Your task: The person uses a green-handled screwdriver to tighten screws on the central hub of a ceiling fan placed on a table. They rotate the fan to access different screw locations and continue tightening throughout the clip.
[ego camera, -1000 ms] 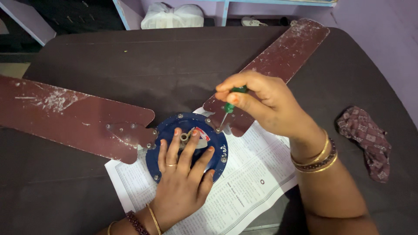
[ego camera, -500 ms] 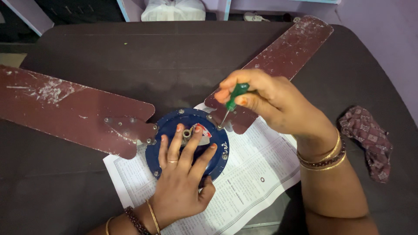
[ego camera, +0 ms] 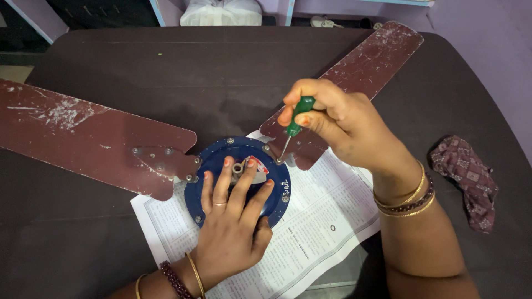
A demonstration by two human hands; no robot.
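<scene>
On the dark bench (ego camera: 111, 249), near its front edge, I see a blue round fan motor hub (ego camera: 277, 191) lying flat on a printed paper sheet (ego camera: 316, 232). My left hand (ego camera: 233, 221) lies open on top of this hub, palm down, with the fingers spread; the fingertips are around a small metal shaft (ego camera: 238, 167) at the centre of the hub. This hand grips nothing, it only presses on the hub.

My right hand (ego camera: 343, 127) is closed around a screwdriver (ego camera: 292, 126) with a green handle. The thumb and the fingers pinch the handle, and the thin metal shank points down and a little to the left. Its tip touches the rim of the hub at the upper right, at a screw (ego camera: 279, 161) where the right fan blade (ego camera: 354, 77) joins the hub.

This reddish-brown blade goes from the hub up to the far right corner of the bench, and its surface has white scratches. A second blade of the same colour, the left fan blade (ego camera: 77, 133), goes out to the left; its metal bracket (ego camera: 166, 161) with several screws touches the left rim of the hub.

At the right, well apart from the hub, a dark patterned cloth (ego camera: 468, 180) lies crumpled on the bench. A small metal washer (ego camera: 332, 227) lies on the paper, to the right of my left hand.
</scene>
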